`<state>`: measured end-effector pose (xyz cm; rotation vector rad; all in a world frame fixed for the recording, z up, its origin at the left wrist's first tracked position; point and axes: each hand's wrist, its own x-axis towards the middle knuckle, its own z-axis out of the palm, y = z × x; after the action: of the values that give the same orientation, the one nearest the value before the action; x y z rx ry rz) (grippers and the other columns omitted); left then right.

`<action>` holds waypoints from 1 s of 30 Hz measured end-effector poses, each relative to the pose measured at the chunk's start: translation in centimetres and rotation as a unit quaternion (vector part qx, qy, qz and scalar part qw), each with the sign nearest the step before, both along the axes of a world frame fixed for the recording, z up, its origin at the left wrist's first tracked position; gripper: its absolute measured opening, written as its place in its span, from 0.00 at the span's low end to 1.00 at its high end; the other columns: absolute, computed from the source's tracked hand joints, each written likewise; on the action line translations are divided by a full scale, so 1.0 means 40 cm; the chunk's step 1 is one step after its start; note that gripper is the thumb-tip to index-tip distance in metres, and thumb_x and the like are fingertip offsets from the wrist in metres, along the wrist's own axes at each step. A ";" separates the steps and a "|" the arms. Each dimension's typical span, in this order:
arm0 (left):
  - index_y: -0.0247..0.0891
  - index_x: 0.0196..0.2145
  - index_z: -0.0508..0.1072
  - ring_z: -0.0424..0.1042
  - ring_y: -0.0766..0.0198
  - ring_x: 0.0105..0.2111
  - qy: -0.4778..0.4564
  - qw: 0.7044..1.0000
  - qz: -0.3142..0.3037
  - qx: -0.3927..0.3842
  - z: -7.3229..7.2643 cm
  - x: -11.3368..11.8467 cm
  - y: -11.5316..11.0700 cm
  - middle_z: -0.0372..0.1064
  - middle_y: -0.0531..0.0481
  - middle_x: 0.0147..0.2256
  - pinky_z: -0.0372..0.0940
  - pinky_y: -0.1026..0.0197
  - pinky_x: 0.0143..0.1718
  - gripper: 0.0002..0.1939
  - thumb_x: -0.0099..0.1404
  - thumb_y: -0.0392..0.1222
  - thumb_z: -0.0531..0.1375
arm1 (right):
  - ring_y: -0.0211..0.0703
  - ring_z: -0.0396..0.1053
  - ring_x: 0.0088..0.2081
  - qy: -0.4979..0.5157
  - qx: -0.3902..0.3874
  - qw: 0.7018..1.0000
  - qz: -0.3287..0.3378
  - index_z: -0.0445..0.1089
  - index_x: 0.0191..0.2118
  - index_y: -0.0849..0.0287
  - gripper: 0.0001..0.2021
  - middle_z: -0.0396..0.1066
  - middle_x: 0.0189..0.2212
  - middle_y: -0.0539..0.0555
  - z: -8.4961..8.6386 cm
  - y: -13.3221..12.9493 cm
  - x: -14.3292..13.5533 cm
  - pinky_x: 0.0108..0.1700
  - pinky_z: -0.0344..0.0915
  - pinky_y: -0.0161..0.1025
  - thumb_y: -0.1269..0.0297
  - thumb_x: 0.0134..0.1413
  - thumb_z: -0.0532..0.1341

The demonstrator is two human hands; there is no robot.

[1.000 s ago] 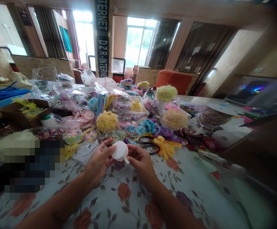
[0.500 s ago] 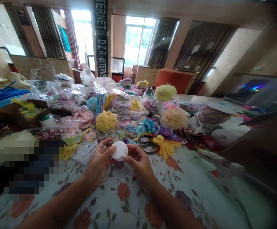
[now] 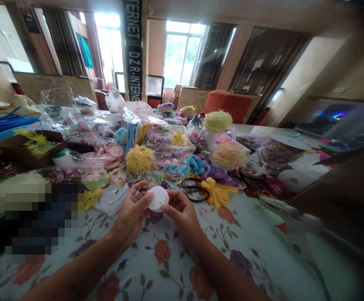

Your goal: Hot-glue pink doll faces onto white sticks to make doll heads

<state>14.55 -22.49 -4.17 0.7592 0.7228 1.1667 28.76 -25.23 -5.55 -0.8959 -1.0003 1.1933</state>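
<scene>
A white round disc (image 3: 158, 198), like a small flat lid or case, is held between both hands above the flowered tablecloth (image 3: 144, 255). My left hand (image 3: 132, 211) grips its left edge, thumb on the face and fingers behind. At its lower right edge, my right hand (image 3: 181, 211) pinches it with thumb and fingers. Just beyond the hands are a fluffy yellow yarn ball (image 3: 139, 159), a black cord loop (image 3: 197, 193) and an orange-yellow fuzzy bundle (image 3: 219, 192). Beside the left hand lies a white packet (image 3: 111, 200).
A glue gun (image 3: 290, 225) lies at the right with its cord running forward. Bagged craft supplies and yarn heap across the back. A cardboard box (image 3: 33, 146) stands at left, near a pale fluffy bundle (image 3: 19, 188). A white roll (image 3: 290, 180) sits at right.
The white disc and both hands have shifted very slightly, with the disc's face turned a little. The grip of both hands stays the same.
</scene>
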 end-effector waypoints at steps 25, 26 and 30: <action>0.42 0.50 0.62 0.72 0.63 0.37 0.146 0.973 0.064 0.167 -0.030 0.001 0.001 0.70 0.52 0.35 0.68 0.65 0.33 0.25 0.57 0.42 0.66 | 0.41 0.71 0.32 0.002 -0.030 1.000 0.002 0.75 0.39 0.57 0.15 0.75 0.31 0.51 -0.005 0.005 0.005 0.34 0.69 0.37 0.61 0.42 0.71; 0.42 0.50 0.62 0.72 0.62 0.37 0.155 0.971 0.064 0.172 -0.029 0.001 0.002 0.70 0.52 0.35 0.68 0.65 0.34 0.25 0.57 0.42 0.66 | 0.40 0.71 0.32 0.002 -0.031 1.000 0.004 0.75 0.39 0.57 0.15 0.75 0.31 0.51 -0.008 0.008 0.006 0.34 0.69 0.37 0.62 0.41 0.72; 0.43 0.51 0.61 0.72 0.63 0.37 0.167 0.964 0.066 0.194 -0.026 0.004 0.006 0.69 0.52 0.37 0.68 0.64 0.34 0.25 0.57 0.41 0.65 | 0.40 0.72 0.32 0.008 -0.030 1.000 0.003 0.76 0.38 0.57 0.14 0.76 0.30 0.51 -0.013 0.010 0.010 0.35 0.69 0.36 0.63 0.41 0.72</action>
<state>14.72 -22.24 -5.20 1.2751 0.8429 1.3367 29.15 -24.81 -6.06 -0.9288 -0.9595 1.2390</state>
